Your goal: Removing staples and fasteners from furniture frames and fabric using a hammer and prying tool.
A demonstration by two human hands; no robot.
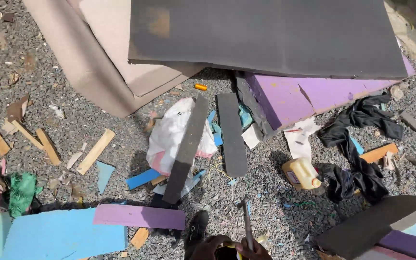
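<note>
Only the tops of both hands show at the bottom edge. My right hand [256, 251] grips a thin grey blade-like tool [245, 219] that points up and away over the gravel. Close beside it on the left, my left hand [209, 246] is curled, with a small yellow thing [230, 245] between the two hands; its grip is cut off by the frame. A black shoe [197, 226] stands just above the left hand. Two long dark grey foam strips [187, 149] [231, 135] lie ahead, one across a white bag [169, 132].
A big dark grey foam sheet [266, 36] rests on purple foam [290, 96] and a beige cushion [92, 62] at the top. A yellow jug [300, 173] and black cloth [357, 144] lie to the right. Blue foam [63, 236], a purple strip [138, 216] and wood offcuts [95, 151] lie to the left.
</note>
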